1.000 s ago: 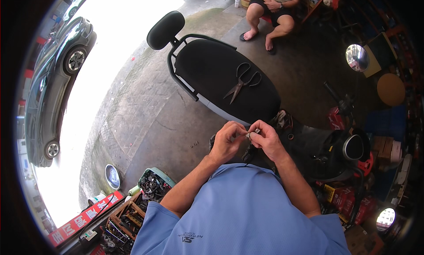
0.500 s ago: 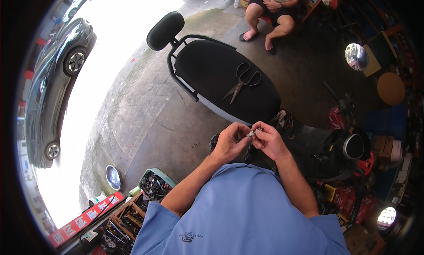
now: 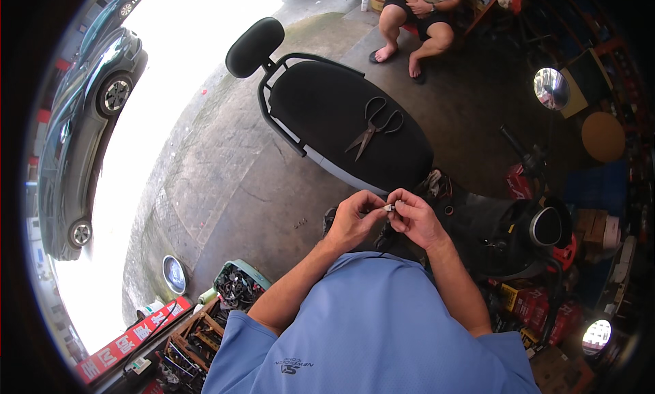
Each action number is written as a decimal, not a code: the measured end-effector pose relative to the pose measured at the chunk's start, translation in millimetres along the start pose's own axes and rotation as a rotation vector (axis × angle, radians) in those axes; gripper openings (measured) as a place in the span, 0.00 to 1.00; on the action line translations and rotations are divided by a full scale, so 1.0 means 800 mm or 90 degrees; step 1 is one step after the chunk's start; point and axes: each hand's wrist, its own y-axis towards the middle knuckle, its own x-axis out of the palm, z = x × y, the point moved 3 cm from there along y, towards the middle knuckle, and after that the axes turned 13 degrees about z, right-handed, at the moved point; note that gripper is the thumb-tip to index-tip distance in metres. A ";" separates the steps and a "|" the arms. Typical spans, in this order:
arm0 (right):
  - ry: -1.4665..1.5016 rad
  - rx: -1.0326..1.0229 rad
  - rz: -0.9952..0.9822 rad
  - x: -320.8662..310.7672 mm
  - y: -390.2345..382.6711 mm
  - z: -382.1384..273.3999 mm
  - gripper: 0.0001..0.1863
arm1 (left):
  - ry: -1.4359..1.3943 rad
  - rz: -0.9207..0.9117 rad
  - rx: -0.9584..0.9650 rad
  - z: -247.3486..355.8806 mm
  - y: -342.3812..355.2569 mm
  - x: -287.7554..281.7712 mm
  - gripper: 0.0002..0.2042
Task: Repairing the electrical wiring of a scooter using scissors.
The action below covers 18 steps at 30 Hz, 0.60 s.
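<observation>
L hand (image 3: pixel 353 220) & R hand (image 3: pixel 417 221) both pinch a sm. white piece (image 3: pixel 389 207) b/w thumb & fingertips, just off near end of blk seat (image 3: pixel 310 97); fingers hide part of it. Scissors (image 3: pixel 372 128) lie on seat, blades a bit apart. Backrest (image 3: pixel 256 47) at seat's far end. Rnd mirror (image 3: pixel 551 88) well R of seat; green bin (image 3: pixel 254 269) nr-L of it, w/ dk odds & ends. Seated person (image 3: pixel 439 36) beyond seat; dk car (image 3: pixel 76 155) far L.
</observation>
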 end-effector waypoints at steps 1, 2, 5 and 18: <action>0.001 -0.001 0.001 0.000 0.001 -0.001 0.05 | -0.002 0.001 0.006 0.000 0.001 0.000 0.04; -0.006 -0.001 -0.003 0.000 0.002 -0.001 0.04 | -0.002 -0.001 0.006 0.001 0.002 0.000 0.04; -0.014 -0.002 -0.010 -0.002 0.004 0.000 0.04 | -0.009 -0.002 -0.003 0.000 0.003 0.000 0.04; 0.012 -0.020 -0.009 -0.002 0.011 -0.002 0.03 | -0.015 0.010 -0.023 -0.003 0.010 0.004 0.04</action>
